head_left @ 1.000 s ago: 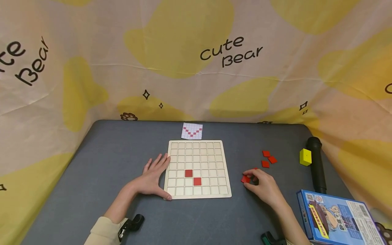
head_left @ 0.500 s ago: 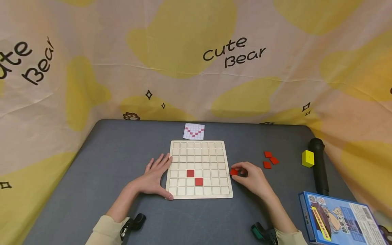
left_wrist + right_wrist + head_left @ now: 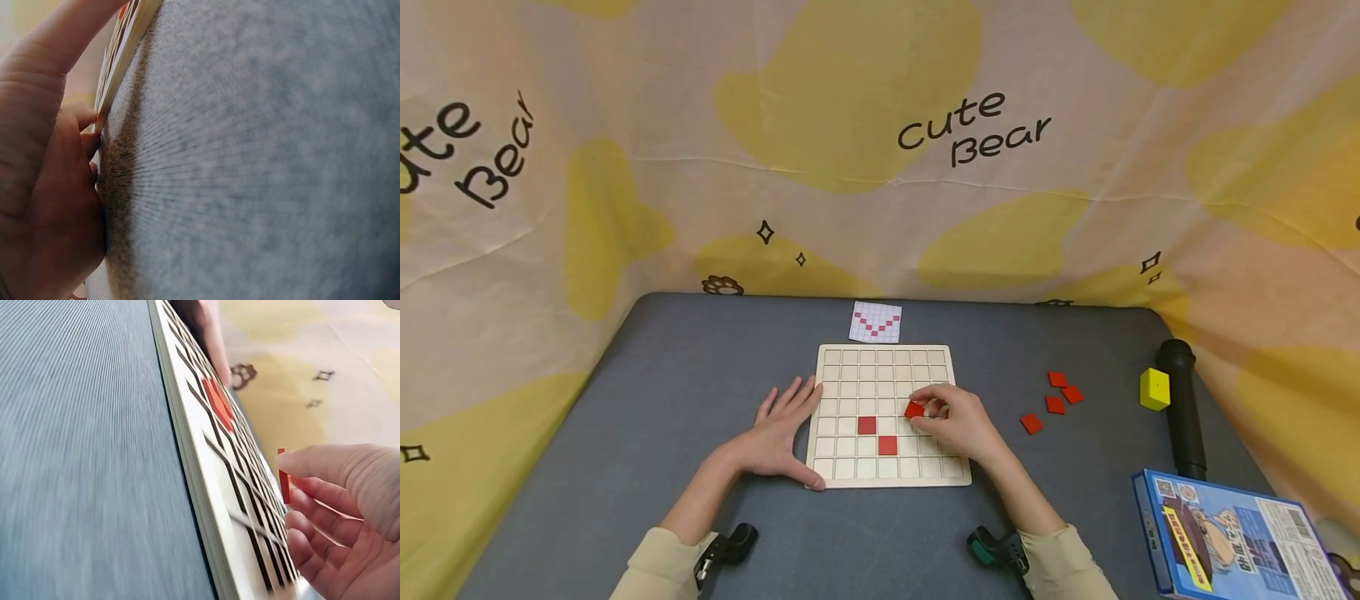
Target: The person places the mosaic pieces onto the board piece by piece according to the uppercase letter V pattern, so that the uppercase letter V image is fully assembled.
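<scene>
A pale gridded board (image 3: 842, 471) lies on the grey table, with two red square tiles set in its cells, one tile (image 3: 867, 425) diagonally up and left of the other tile (image 3: 887, 446). My left hand (image 3: 778, 433) rests with fingers spread along the board's left edge, thumb at the near corner. Above the board's right half, my right hand (image 3: 958, 423) pinches a red tile (image 3: 913, 409) between thumb and fingers. In the right wrist view that pinched tile (image 3: 284, 476) stands edge-on, apart from the board surface.
Several loose red tiles (image 3: 1055, 405) lie right of the board. Behind it sits a small card (image 3: 875, 322) printed with a V of red squares. At the far right are a yellow block (image 3: 1153, 389), a black microphone-like cylinder (image 3: 1182, 408) and a blue box (image 3: 1232, 533).
My right hand has carried the red tile leftward from the table beside the board to above its grid. Another loose tile on the table is now uncovered. The left hand stays put.
</scene>
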Action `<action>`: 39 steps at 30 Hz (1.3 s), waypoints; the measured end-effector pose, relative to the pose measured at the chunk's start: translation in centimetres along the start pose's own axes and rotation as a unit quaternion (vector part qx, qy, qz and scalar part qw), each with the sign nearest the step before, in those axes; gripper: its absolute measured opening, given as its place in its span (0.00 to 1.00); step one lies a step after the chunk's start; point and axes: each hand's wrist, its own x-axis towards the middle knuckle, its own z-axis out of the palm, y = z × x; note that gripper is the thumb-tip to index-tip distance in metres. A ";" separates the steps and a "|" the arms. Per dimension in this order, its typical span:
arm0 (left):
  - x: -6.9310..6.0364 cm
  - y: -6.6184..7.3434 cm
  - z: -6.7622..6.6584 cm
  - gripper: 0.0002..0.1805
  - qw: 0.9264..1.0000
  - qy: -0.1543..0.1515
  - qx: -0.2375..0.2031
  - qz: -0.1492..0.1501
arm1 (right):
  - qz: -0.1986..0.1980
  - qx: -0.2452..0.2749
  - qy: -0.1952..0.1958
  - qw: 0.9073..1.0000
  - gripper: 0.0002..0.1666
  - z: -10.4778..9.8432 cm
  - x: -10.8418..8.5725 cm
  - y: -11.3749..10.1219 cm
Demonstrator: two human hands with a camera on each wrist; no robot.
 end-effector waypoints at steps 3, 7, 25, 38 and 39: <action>0.1 0.0 0.0 0.76 1.000 -0.001 -0.002 0.002 | -0.008 0.014 -0.015 1.000 0.15 1.0 0.9 -0.5; 0.1 0.0 -0.1 0.76 1.000 -0.003 -0.004 0.002 | -0.027 0.025 -0.028 0.999 0.15 2.3 2.0 -1.4; 0.1 0.2 -0.2 0.75 1.000 -0.007 0.001 0.003 | -0.086 -0.040 -0.068 0.993 0.16 6.3 5.2 -3.8; 0.2 -0.1 0.0 0.76 1.000 -0.006 0.004 -0.001 | -0.095 -0.015 -0.072 0.993 0.15 6.3 4.8 -3.7; 0.1 -0.1 0.0 0.76 1.000 -0.005 0.004 -0.001 | -0.096 -0.010 -0.069 0.993 0.14 6.2 4.7 -3.6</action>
